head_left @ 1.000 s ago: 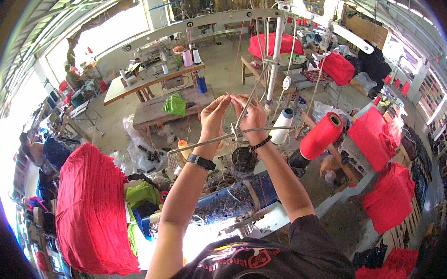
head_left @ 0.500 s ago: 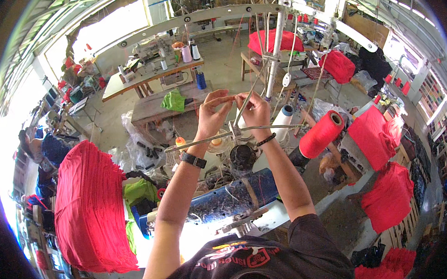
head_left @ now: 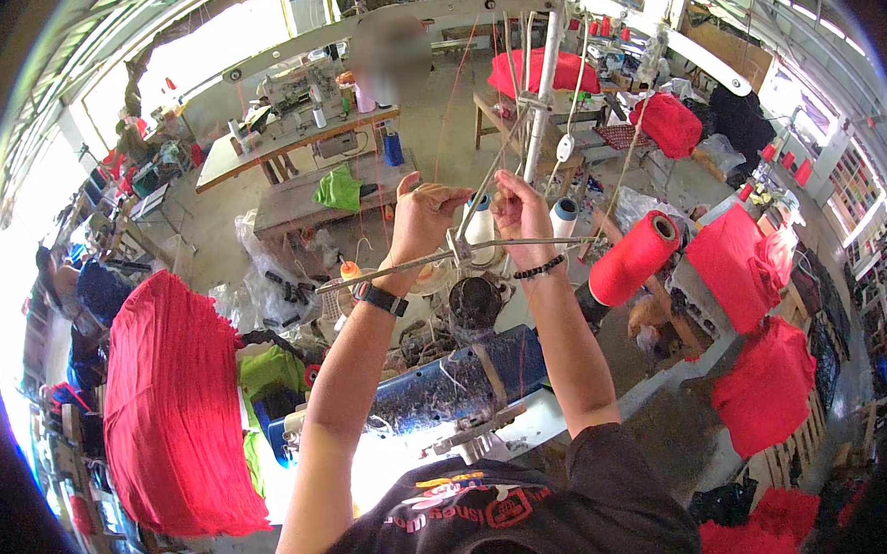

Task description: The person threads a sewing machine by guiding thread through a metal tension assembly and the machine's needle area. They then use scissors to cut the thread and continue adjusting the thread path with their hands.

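Note:
My left hand (head_left: pixel 424 218), with a black watch at its wrist, is raised above the sewing machine, thumb and fingers pinched together. Across a small gap my right hand (head_left: pixel 523 210), a dark beaded bracelet below it, is closed with fingers curled. Whatever they pinch is too fine to make out. Between and below them cross the metal rods of a thread stand (head_left: pixel 460 245). A white thread cone (head_left: pixel 479 221) stands between the hands; another white cone (head_left: pixel 563 218) with a blue top is just right of my right hand. Below my forearms lies the blue sewing machine (head_left: pixel 438 381).
A large red thread cone (head_left: pixel 633 261) leans at right. Stacked red fabric (head_left: pixel 177 407) fills the left side; more red fabric pieces (head_left: pixel 765 382) lie at right. A white pole (head_left: pixel 546 84) rises ahead. Beyond stand a wooden bench (head_left: pixel 292 209) and another sewing table (head_left: pixel 226 168).
My hands, fingertips meeting before, have moved apart slightly. The right fingers have curled in more. The view has shifted a little, and a blurred patch now appears at the far top.

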Demonstrator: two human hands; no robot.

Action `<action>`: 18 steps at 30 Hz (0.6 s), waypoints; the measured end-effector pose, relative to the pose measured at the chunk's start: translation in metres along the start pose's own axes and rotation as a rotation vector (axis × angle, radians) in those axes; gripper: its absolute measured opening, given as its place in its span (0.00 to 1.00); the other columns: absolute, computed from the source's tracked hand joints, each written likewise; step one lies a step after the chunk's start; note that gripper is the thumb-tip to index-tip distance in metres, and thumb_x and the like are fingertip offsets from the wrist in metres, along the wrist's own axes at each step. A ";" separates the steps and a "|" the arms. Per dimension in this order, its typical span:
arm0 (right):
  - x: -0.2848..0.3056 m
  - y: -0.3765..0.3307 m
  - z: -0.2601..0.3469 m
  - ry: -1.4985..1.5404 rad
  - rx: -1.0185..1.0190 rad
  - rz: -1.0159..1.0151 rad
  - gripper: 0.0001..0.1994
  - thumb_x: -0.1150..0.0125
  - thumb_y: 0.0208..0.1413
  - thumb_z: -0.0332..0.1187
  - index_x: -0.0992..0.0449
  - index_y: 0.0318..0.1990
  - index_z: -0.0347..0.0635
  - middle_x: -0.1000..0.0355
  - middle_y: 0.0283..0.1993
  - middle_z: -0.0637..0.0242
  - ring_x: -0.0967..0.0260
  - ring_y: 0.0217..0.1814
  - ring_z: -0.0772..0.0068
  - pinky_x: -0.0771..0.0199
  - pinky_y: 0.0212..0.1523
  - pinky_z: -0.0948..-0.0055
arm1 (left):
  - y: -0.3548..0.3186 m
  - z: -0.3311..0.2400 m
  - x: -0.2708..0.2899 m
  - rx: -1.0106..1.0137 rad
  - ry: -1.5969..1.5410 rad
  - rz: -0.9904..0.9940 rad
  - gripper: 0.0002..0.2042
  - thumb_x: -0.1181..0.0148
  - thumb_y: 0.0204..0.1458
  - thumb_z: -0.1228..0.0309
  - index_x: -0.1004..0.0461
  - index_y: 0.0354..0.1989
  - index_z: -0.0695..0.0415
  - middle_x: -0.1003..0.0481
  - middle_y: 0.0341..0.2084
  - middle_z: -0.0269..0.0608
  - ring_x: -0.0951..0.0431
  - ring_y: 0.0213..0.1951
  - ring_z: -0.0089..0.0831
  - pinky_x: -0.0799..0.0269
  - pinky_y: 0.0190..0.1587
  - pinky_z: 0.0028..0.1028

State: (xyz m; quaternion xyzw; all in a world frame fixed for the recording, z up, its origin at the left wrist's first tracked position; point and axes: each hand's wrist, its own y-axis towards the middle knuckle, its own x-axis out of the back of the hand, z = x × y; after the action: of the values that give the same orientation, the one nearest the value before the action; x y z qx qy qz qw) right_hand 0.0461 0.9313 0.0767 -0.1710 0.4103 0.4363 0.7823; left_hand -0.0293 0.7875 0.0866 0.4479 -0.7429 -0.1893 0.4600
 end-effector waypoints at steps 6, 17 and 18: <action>0.004 0.000 0.013 0.045 -0.016 0.034 0.06 0.41 0.53 0.30 0.29 0.28 0.39 0.45 0.17 0.79 0.50 0.16 0.84 0.45 0.23 0.78 | -0.007 0.015 0.000 -0.040 -0.038 0.066 0.08 0.38 0.42 0.71 0.19 0.33 0.49 0.20 0.28 0.32 0.21 0.34 0.25 0.52 0.63 0.40; 0.091 -0.051 0.034 -0.935 0.221 0.228 0.19 0.48 0.60 0.33 0.34 0.57 0.39 0.30 0.40 0.68 0.34 0.40 0.77 0.34 0.42 0.78 | -0.079 0.045 0.028 -0.264 0.377 0.291 0.33 0.49 0.40 0.78 0.41 0.62 0.56 0.49 0.66 0.41 0.56 0.69 0.36 0.65 0.69 0.45; 0.112 -0.062 0.042 -0.537 0.000 0.079 0.21 0.49 0.61 0.34 0.37 0.60 0.37 0.30 0.48 0.65 0.33 0.49 0.75 0.35 0.51 0.76 | -0.098 0.055 0.038 -0.263 0.323 0.325 0.31 0.49 0.41 0.78 0.39 0.60 0.56 0.49 0.66 0.41 0.57 0.69 0.35 0.62 0.69 0.43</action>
State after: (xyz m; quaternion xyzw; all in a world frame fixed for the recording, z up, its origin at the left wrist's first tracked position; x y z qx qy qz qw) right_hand 0.1500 0.9835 0.0083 -0.0329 0.1947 0.4963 0.8454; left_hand -0.0344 0.6961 0.0104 0.2835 -0.6911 -0.1337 0.6512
